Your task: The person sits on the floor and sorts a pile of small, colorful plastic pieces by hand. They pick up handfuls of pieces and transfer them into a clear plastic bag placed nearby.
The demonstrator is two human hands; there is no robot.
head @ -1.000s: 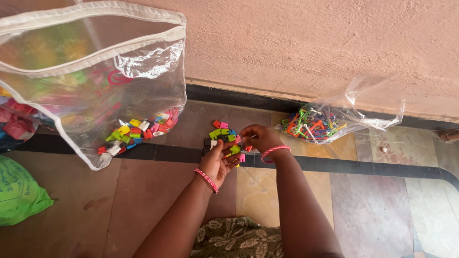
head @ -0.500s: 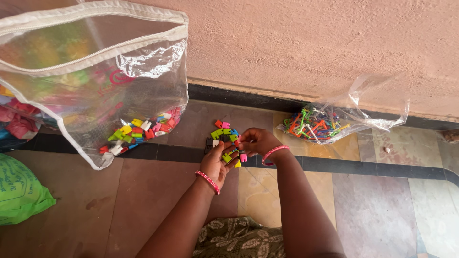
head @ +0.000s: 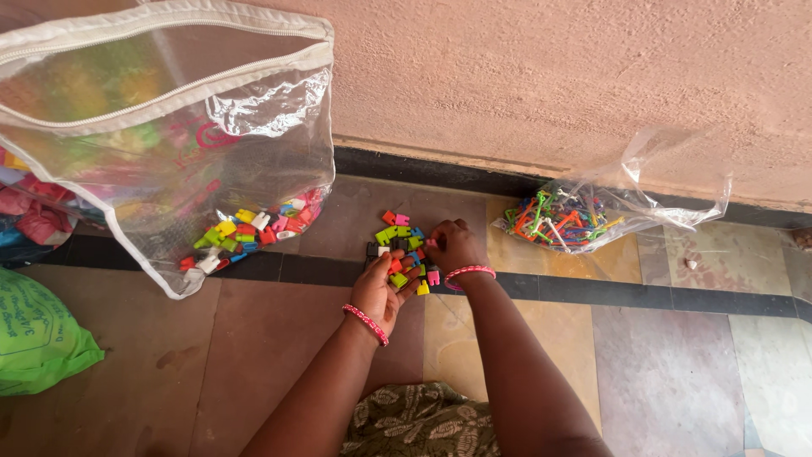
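Head view: tiled floor by pink wall; both hands' fingers pinch small coloured clips.

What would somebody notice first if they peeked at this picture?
Probably the little heap of bright plastic pieces on the floor by the wall, with the left hand and right hand busy in it. Next, the big clear zip bag standing at the left, with more such pieces at its bottom. To the right lies a small clear bag of colourful sticks.
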